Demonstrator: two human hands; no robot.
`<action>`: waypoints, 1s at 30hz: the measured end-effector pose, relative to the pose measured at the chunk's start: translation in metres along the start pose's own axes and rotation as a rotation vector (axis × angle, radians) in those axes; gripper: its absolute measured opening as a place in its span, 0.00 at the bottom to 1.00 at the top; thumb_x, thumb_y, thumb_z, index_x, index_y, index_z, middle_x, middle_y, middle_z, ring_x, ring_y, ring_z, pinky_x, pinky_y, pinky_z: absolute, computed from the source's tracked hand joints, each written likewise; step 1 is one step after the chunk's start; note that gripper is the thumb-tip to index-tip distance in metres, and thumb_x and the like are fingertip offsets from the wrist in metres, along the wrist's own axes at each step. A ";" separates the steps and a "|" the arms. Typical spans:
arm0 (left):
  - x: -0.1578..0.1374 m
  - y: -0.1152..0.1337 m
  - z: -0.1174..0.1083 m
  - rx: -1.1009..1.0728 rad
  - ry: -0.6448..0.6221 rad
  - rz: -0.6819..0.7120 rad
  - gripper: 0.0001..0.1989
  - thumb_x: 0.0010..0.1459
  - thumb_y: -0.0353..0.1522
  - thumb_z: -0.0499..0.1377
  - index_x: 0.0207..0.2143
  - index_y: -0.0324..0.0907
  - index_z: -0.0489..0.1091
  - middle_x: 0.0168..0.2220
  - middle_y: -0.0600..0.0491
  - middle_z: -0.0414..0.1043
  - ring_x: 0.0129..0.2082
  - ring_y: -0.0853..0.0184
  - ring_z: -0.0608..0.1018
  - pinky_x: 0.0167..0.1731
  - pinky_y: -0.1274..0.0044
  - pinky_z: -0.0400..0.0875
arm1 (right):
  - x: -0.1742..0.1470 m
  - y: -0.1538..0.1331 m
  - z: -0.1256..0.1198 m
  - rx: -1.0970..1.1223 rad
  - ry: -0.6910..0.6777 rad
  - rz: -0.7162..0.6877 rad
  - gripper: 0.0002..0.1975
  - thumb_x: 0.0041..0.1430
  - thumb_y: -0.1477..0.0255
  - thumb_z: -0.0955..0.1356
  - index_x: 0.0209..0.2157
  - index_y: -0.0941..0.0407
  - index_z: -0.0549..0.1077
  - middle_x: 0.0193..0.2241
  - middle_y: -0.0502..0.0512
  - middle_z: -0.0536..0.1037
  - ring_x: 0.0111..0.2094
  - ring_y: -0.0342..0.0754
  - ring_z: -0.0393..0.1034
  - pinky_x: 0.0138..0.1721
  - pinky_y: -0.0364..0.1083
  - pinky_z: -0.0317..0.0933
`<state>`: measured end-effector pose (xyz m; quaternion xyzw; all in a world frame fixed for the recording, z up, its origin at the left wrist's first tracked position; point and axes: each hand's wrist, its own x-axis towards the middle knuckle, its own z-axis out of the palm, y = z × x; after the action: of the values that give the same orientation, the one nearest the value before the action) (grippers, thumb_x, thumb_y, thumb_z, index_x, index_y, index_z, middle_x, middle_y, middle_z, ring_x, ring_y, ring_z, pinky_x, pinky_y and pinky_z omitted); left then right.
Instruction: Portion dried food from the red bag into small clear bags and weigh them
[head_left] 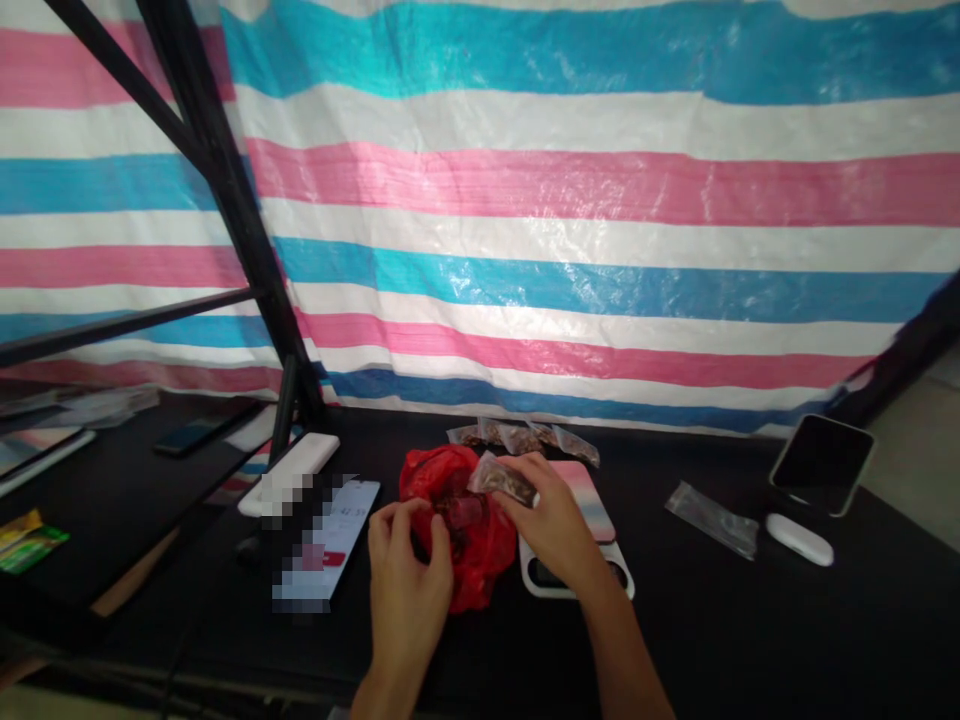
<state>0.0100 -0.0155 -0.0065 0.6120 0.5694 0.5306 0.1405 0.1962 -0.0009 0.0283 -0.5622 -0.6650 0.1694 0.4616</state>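
Note:
A crumpled red plastic bag (pixel 487 575) stands open on the black table, with brown bits and a small clear reddish piece (pixel 465 512) inside, its kind unclear. My left hand (pixel 411 570) is at the bag's left rim, fingers curled and thumb bent in against the red plastic. Over the bag's right side, my right hand (pixel 551 515) grips a small clear plastic bag (pixel 504 480) partly filled with brown dried bits, tilted toward the red bag. Beneath my right wrist sits a white digital scale (pixel 531 590) with a pinkish, shiny platform; its display is partly covered.
Several filled small bags (pixel 521 438) lie behind the red bag. Rightward are empty clear bags (pixel 712 520), a white case (pixel 799 540) and a propped phone (pixel 823 465). Leftward lie a lit phone (pixel 352 520) and a white power bank (pixel 307 455). A black frame post (pixel 262 260) rises there.

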 end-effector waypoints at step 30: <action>0.004 0.003 -0.013 -0.089 0.016 0.089 0.05 0.64 0.31 0.55 0.37 0.44 0.71 0.39 0.50 0.71 0.42 0.61 0.75 0.43 0.69 0.71 | 0.007 -0.012 0.037 0.020 0.055 0.103 0.24 0.57 0.71 0.67 0.56 0.55 0.73 0.47 0.59 0.82 0.47 0.55 0.75 0.52 0.55 0.64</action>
<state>0.0000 -0.0188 0.0030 0.6256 0.5186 0.5659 0.1393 0.1600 0.0126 0.0213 -0.5954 -0.6207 0.1840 0.4759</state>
